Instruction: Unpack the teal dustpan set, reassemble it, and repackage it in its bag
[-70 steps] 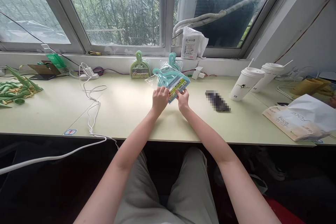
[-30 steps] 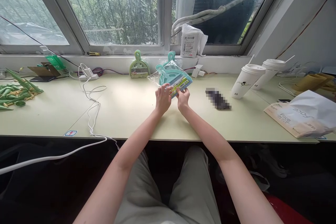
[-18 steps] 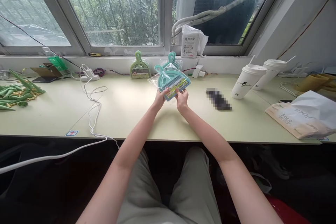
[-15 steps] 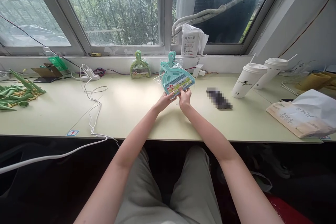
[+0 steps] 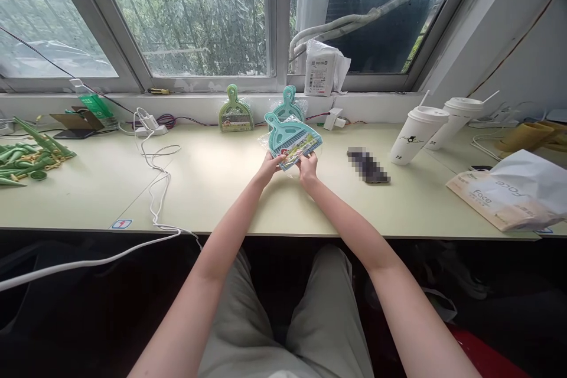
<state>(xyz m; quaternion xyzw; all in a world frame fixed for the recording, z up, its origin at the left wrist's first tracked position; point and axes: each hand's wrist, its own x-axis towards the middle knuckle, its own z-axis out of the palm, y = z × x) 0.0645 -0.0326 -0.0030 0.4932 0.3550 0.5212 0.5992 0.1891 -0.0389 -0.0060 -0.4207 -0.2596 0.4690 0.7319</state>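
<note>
A teal dustpan-and-brush set [image 5: 295, 140] in clear plastic is held above the table, its handle tilted to the upper left. My left hand [image 5: 270, 168] grips its lower left edge, and my right hand [image 5: 307, 166] grips the lower right edge. Behind it, a second teal dustpan set [image 5: 287, 103] leans upright against the wall, partly covered by the held one. To its left, a green dustpan set [image 5: 235, 111] in plastic also leans against the wall.
On the table [image 5: 221, 201], a dark blurred object [image 5: 368, 166], white cups [image 5: 416, 136] and a paper bag [image 5: 509, 195] lie right. White cables [image 5: 159, 189] and green pieces [image 5: 35, 153] are left. A white package [image 5: 319, 74] stands on the sill.
Both hands have shifted slightly left and down with the teal set, and its handle has tipped further left. More of the teal set behind now shows.
</note>
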